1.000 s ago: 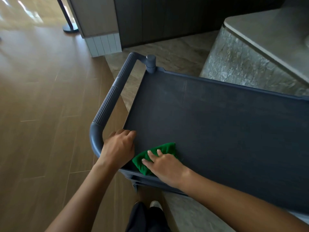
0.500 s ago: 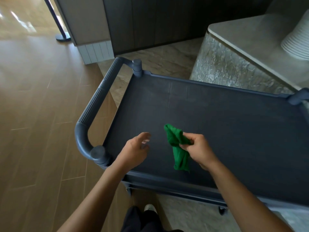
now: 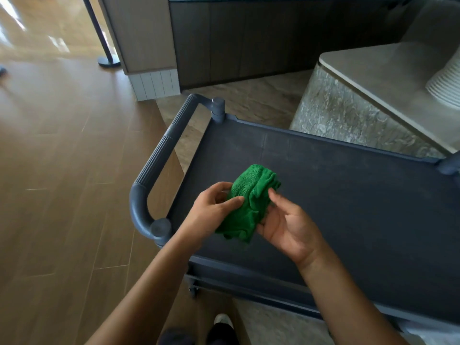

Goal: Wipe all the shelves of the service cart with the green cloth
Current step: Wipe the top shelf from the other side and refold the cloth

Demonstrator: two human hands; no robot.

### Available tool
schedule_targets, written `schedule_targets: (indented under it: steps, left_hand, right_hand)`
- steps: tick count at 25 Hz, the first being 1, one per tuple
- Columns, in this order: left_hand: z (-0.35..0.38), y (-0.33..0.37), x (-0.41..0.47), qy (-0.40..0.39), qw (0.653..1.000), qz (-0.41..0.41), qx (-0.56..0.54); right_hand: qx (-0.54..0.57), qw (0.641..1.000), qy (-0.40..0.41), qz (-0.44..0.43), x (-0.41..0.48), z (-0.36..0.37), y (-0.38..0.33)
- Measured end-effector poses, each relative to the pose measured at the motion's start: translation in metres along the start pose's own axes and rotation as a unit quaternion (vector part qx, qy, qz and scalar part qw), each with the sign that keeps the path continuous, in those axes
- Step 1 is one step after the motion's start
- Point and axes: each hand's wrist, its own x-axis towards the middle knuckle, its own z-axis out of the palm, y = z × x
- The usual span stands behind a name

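Note:
The green cloth (image 3: 249,202) is bunched up and held in the air above the top shelf (image 3: 348,195) of the dark grey service cart. My left hand (image 3: 214,210) grips its left side with thumb and fingers. My right hand (image 3: 288,225) is palm up under its right side, fingers touching the cloth. The lower shelves are hidden under the top one.
The cart's ribbed push handle (image 3: 159,158) runs along the left end. A stone counter (image 3: 373,95) with a stack of white plates (image 3: 448,83) stands behind the cart at right. Wooden floor lies to the left, with a post base (image 3: 108,61) far back.
The cloth was pressed flat on the shelf's near left corner, then lifted by my right hand. Now both hands hold it bunched above the shelf; my left hand has left the cart edge.

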Motion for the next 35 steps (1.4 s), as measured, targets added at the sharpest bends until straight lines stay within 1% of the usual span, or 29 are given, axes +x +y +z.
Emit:
schedule_targets:
  steps: [2, 4, 8, 12, 15, 19, 22, 24, 28, 31, 35]
  left_hand:
    - [-0.021, 0.012, -0.007, 0.022, 0.999, 0.025, 0.02]
    - [-0.048, 0.023, -0.015, 0.035, 0.998, 0.047, 0.012]
    - [-0.114, 0.044, -0.027, 0.035, 0.996, 0.072, -0.027]
    - [-0.2, 0.059, -0.039, 0.028, 0.996, 0.078, -0.012]
    - [-0.263, 0.063, -0.045, 0.045, 0.993, 0.103, 0.048]
    - [-0.316, 0.058, -0.033, 0.078, 0.97, 0.143, 0.181]
    - [-0.345, 0.054, -0.006, 0.097, 0.956, 0.143, 0.236]
    - [-0.357, 0.056, 0.017, 0.084, 0.953, 0.142, 0.252]
    - [-0.379, 0.07, 0.082, 0.041, 0.967, 0.112, 0.226]
    - [-0.393, 0.087, 0.144, 0.044, 0.975, 0.079, 0.202]
    - [-0.405, 0.102, 0.221, 0.042, 0.98, 0.025, 0.193]
  right_hand:
    - [0.019, 1.0, -0.012, 0.008, 0.002, 0.024, 0.008]
    - [0.037, 0.999, -0.023, 0.006, 0.006, 0.051, 0.019]
    - [0.035, 0.999, -0.039, -0.014, 0.019, 0.116, 0.048]
    - [0.055, 0.997, -0.047, -0.02, 0.042, 0.183, 0.098]
    - [0.086, 0.995, -0.046, -0.007, 0.069, 0.224, 0.14]
    - [0.1, 0.995, -0.003, 0.01, 0.109, 0.258, 0.171]
    - [0.096, 0.995, 0.021, 0.018, 0.148, 0.277, 0.179]
    - [0.083, 0.996, 0.034, 0.012, 0.177, 0.285, 0.18]
    - [0.031, 0.998, 0.056, -0.029, 0.247, 0.3, 0.179]
    - [-0.016, 0.995, 0.078, -0.067, 0.305, 0.311, 0.166]
    - [-0.073, 0.983, 0.136, -0.097, 0.368, 0.32, 0.138]
